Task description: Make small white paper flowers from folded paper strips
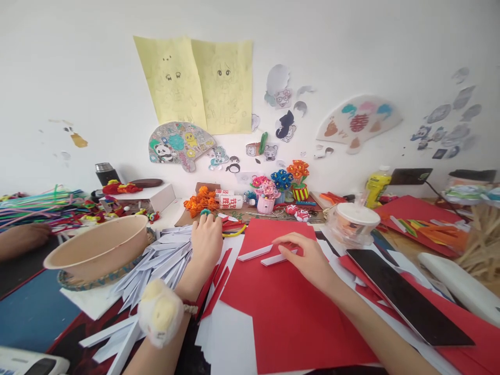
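Two narrow folded white paper strips lie side by side on a large red paper sheet (297,317): an upper strip (254,253) and a lower strip (278,258). My right hand (307,255) rests over their right ends, thumb and forefinger a little apart, touching or almost touching them. Farther left, my left hand (207,237) reaches to the far edge of a heap of folded white strips (166,255). Its fingers curl down and away, so the fingertips and anything between them are hidden. A fluffy white ornament (160,312) sits on the left wrist.
A beige basin (97,245) stands left, beyond it another person's hand (33,238). A black phone-like slab (406,294) and a lidded cup (357,221) are right. Craft flowers (265,192) and a yellow bottle (378,186) line the back by the wall.
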Available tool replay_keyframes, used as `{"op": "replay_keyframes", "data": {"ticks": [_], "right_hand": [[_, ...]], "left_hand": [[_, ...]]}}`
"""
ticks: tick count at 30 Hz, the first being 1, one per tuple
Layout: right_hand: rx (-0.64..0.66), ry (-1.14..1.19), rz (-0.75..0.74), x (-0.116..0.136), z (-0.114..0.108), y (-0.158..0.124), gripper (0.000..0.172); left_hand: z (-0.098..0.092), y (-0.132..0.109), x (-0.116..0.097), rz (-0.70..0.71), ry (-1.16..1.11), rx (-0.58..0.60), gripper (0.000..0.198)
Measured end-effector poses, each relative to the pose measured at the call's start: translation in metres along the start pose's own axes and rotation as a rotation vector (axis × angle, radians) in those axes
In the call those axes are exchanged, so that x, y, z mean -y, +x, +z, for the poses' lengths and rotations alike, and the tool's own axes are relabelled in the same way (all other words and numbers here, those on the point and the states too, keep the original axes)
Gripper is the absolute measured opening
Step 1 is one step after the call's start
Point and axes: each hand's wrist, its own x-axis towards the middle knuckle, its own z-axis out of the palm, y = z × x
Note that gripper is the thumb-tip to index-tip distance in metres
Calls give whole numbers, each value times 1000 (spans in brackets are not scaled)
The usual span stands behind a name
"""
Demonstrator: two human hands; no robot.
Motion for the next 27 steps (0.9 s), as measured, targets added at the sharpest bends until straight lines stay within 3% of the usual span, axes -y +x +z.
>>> {"op": "replay_keyframes", "data": {"ticks": [4, 9, 13, 16, 18, 22, 27], "right_hand": [[51, 137, 86, -1, 2, 0, 29], [127, 459, 154, 3, 2, -2, 42], [116, 689, 229, -1, -1, -1, 42], [104, 742, 267, -4, -2, 0, 42], [69, 722, 285, -4, -3, 0, 42], [39, 639, 299, -1, -6, -1, 45], [130, 564, 255, 5, -6, -4, 44]], "left_hand": [[-15, -7, -27, 102, -142, -97, 19], [-23, -27, -63, 455, -179, -263, 16], [-26, -37, -72, 642, -152, -322, 17], [-29, -35, -71, 699, -171, -287, 18], [-29, -30, -65, 610, -170, -193, 21], [-23, -15, -37, 98, -28, 45, 23], [-5, -10, 4, -144, 54, 185, 27]]}}
